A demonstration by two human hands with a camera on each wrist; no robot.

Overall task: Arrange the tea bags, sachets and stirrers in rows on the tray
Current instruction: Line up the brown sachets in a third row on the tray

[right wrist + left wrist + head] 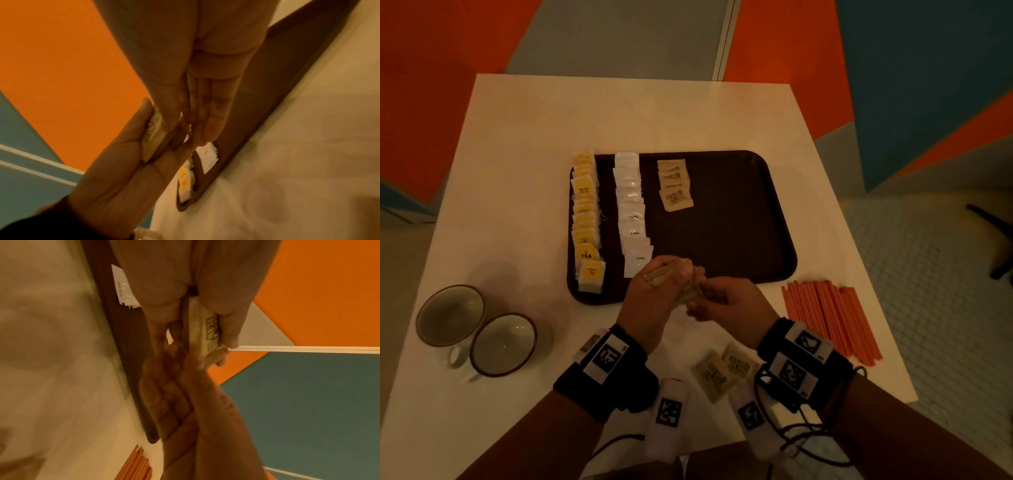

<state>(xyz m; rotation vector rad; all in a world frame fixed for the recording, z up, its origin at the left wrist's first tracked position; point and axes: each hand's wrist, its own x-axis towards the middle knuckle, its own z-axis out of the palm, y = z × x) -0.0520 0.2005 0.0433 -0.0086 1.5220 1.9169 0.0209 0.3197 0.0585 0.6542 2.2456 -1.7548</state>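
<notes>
At nine o'clock on the desk (524,137), clear of the work, two empty cups (477,330) sit side by side, touching; on the dark brown tray (739,240) the yellow tea bags (585,222) run in an overlapped row down its left edge, likely shingled so each label shows; just to their right the white coffee sachets (633,212) make a second such row; a short third row of brown sugar sachets (674,185) starts at twelve o'clock and looks unfinished. Over the tray's six o'clock rim the left hand (654,301) grips a small stack of brown sachets (205,331) on edge, a ready supply; the right hand (729,301) pinches at the stack's end, seemingly to peel one off for that row; more brown sachets (726,370) lie loose between the wrists. At four o'clock the orange stirrers (828,315) wait off the tray, probably for last.
</notes>
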